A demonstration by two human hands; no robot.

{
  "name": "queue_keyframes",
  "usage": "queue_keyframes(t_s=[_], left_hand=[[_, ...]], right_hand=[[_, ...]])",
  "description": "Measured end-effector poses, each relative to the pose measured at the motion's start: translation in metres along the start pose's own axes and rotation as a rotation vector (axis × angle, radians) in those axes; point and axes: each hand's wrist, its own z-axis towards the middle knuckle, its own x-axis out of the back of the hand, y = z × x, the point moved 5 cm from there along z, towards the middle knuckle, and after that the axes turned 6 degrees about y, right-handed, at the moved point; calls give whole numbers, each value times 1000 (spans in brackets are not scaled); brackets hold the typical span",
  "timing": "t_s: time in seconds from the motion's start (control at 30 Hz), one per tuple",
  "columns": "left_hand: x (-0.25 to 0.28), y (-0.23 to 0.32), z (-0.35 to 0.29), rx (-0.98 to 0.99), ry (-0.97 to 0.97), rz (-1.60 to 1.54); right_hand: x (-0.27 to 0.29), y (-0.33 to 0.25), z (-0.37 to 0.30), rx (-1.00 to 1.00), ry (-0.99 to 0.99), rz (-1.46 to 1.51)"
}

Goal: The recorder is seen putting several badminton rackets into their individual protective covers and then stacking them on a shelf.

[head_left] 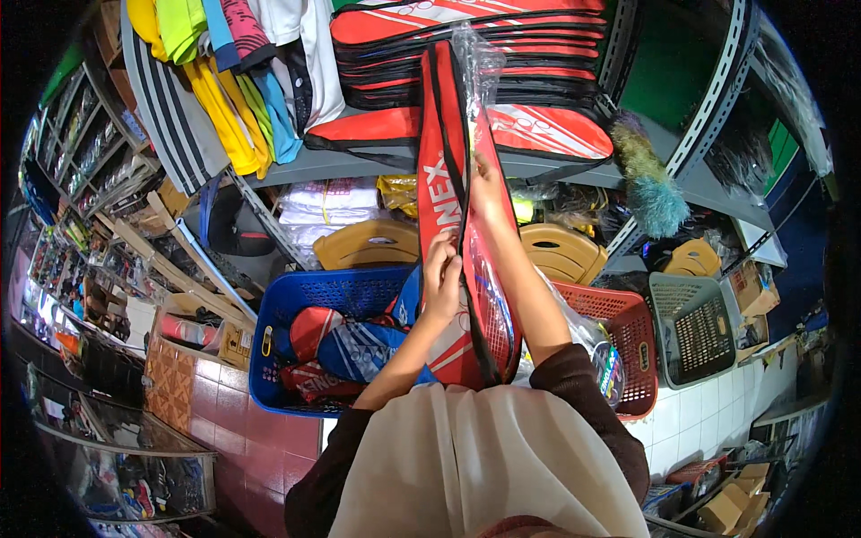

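Note:
A long red racket bag point(439, 134) with black trim stands upright in front of me, its side opening unzipped. My left hand point(441, 276) has its fingers closed at the edge of the opening, about halfway down the bag. Higher up, my right hand point(487, 186) is curled at the other edge of the slit, its fingertips partly hidden. Through the gap lower down shows a strung racket head point(495, 309) under clear plastic. Crumpled clear plastic wrap point(477, 63) sticks out beside the bag's narrow top.
Flat red racket bags point(547, 130) are stacked on the grey shelf point(359, 160) ahead, beside hanging clothes point(238, 108) and a feather duster point(650, 188). Below stand a blue basket point(269, 359) of racket bags, a red basket point(635, 345), a grey-green basket point(695, 354) and brown stools point(368, 244).

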Motion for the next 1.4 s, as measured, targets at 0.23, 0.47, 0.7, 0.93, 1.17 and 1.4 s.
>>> queue_keyframes(t_s=[0.23,0.47,0.7,0.93,1.17,1.4], left_hand=[[-21,17,78,-410,30,566],[-32,-7,180,-191,3,648],[-51,10,228,-283,-36,969],[-32,26,269,65,-3,1208],[-35,43,299,-226,24,783],[-65,74,281,-244,-35,-113]], right_hand=[[2,1,-26,7,-107,78],[1,-12,-31,122,6,-19],[3,-18,-34,94,-37,17],[-3,-29,-46,1,-71,-35],[-18,-47,-56,147,-113,-102],[-27,-33,-48,247,-48,-191]])
